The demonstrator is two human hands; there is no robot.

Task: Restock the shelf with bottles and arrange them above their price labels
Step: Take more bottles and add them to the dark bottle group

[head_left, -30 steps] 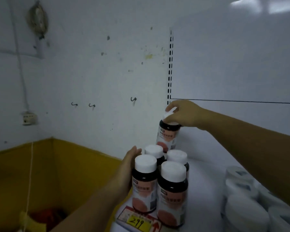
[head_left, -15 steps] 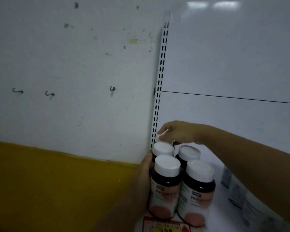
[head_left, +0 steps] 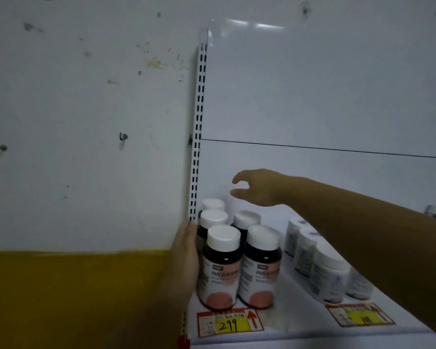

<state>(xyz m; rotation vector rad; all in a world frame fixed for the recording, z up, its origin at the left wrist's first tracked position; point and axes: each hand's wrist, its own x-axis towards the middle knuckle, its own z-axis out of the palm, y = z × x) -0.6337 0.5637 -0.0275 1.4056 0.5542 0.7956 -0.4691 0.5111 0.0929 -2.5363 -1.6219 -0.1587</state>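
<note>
Dark-brown plastic bottles with white screw caps (head_left: 222, 268) stand five strong at the left end of the white shelf (head_left: 297, 321), and they sit squarely above the red-and-yellow price label marked 299 (head_left: 229, 323). Three run back along the left column and two along the right. The rearmost bottle (head_left: 213, 204) is tucked just beside the white slotted upright (head_left: 199, 122).

The left hand (head_left: 186, 255) lies flat with its fingers straight, palm against the left flank of the cluster, bracing it and gripping nothing. The right hand (head_left: 258, 188) hovers above and behind the group. Its thumb and fingers form a loose, half-open curl, and it holds nothing at all.

To the right, a row of white round containers (head_left: 325, 270) lines up above a second price label (head_left: 360, 316), whose figures are too blurred to read.

This block looks nearly done. The right column appears one short at the back, so another bottle could go there. Whether any stock remains is out of view.

A second ago only four bottles stood here, and the right hand pinched a fifth by its cap, up in the air over the back. Half a second ago it was coming down behind the group. Now it is planted at the back left, the right hand has let go and lifted clear, and the left hand has not budged.
</note>
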